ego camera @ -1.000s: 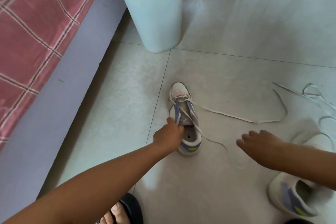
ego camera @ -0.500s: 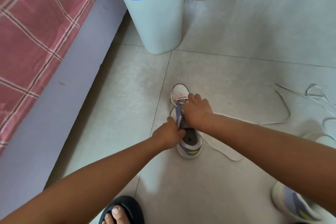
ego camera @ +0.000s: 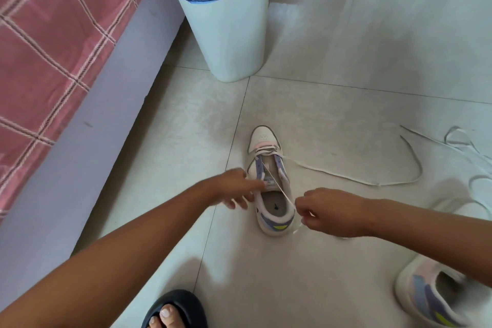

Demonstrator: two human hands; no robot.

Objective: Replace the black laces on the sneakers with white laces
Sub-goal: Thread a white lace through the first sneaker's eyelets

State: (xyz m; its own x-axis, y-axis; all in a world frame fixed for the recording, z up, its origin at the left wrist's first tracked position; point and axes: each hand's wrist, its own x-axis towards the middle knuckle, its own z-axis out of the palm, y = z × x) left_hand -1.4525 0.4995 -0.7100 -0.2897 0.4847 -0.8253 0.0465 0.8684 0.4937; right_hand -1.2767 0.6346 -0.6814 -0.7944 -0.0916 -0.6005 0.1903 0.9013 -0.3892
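Observation:
A white sneaker [ego camera: 263, 138] with purple and pink trim stands on the floor tiles, toe pointing away. A white lace [ego camera: 346, 178] is threaded through its lowest eyelets; one end trails right across the floor, the other runs taut over the tongue. My right hand [ego camera: 330, 210] pinches that taut end beside the heel. My left hand [ego camera: 234, 189], blurred, touches the shoe's left side with fingers stretched toward the tongue. A second sneaker [ego camera: 431, 298] lies at the lower right, partly under my right forearm. Another white lace [ego camera: 463, 141] is looped at the right edge.
A white bin [ego camera: 229, 34] with a blue liner stands behind the shoe, dark items inside. A bed with a pink checked cover [ego camera: 48, 42] and grey side runs along the left. My foot in a black slipper [ego camera: 173, 309] is at the bottom.
My right hand left the shoe's eyelets and drew back right, pulling a lace end taut over the tongue. My left hand let go its grip on the shoe's collar and spread its fingers.

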